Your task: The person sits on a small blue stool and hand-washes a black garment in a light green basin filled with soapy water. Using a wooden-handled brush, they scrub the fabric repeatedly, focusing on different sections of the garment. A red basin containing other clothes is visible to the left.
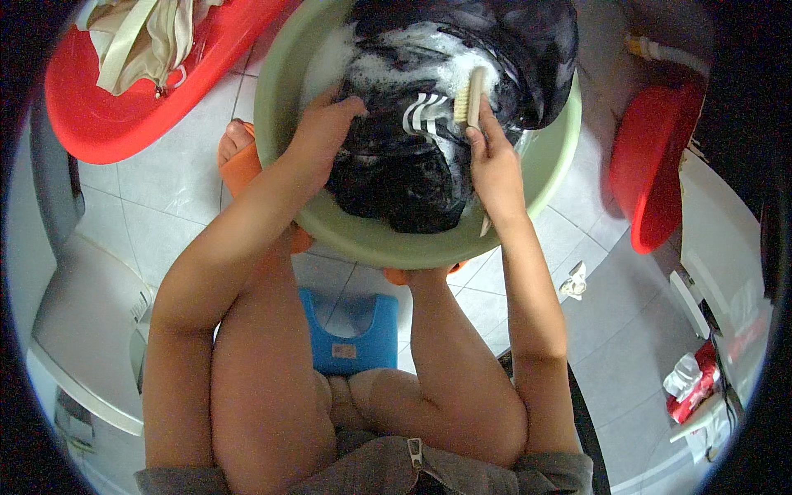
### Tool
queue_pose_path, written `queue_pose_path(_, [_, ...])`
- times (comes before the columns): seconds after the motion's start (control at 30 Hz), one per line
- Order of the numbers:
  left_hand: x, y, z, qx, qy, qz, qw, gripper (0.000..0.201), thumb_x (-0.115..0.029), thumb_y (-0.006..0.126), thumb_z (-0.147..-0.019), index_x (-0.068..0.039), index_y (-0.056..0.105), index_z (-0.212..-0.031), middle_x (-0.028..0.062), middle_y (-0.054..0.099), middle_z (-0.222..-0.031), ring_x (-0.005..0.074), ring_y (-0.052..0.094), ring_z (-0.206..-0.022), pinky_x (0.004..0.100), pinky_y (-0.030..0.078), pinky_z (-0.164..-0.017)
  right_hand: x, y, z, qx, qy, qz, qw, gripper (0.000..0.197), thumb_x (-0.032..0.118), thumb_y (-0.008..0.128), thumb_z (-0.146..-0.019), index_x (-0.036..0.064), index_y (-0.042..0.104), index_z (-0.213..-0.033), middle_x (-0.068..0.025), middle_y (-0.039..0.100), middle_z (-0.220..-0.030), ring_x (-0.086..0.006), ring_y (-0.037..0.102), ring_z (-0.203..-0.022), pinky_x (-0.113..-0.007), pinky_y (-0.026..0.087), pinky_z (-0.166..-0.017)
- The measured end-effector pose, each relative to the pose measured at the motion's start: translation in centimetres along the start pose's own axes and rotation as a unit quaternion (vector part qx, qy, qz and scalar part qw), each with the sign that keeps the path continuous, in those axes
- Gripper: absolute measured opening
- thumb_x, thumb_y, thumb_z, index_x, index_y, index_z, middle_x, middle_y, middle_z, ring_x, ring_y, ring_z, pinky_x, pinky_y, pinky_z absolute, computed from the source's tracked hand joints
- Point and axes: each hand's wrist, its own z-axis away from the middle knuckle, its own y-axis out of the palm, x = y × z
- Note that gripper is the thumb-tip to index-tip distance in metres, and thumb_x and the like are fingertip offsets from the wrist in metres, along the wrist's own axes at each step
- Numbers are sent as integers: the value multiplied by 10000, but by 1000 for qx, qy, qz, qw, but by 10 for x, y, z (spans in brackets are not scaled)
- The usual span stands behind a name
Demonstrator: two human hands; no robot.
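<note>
Lying between both hands (412, 148), soapy dark garment (396, 165) in basin (272, 107).

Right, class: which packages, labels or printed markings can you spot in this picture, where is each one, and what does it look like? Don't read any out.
Packet: far right on the floor, crumpled red and white pouch.
Label: on the blue stool between the knees, small brownish rectangle.
Stripe marking: on the dark garment in the green basin, white slanted bars between left hand and right hand holding the brush.

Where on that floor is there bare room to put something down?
Bare floor tiles lie right of the right forearm, between the red tub and packets. More tiles left, below the red basin. The green basin is crowded.
</note>
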Motion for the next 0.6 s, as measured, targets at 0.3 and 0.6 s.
queue_pose_path(0.3, [-8,-2,-4,73,-11,-100,992,437,-32,544,-748,19,519,-1181,108,611,-977,197,585,-866,301,469,-766,60,20,-9,132,-92,81,984,450,261,526,-904,258,432,-1344,-231,627,-879,-428,600,-803,-486,496,-706])
queue_pose_path(0.6, [-26,4,3,70,-59,-16,996,500,46,499,-737,-42,480,-1229,104,593,-1010,235,591,-901,341,497,-783,65,20,-13,205,-56,-80,974,439,214,497,-920,109,434,-1342,-230,506,-1252,-359,500,-1159,-358,414,-950])
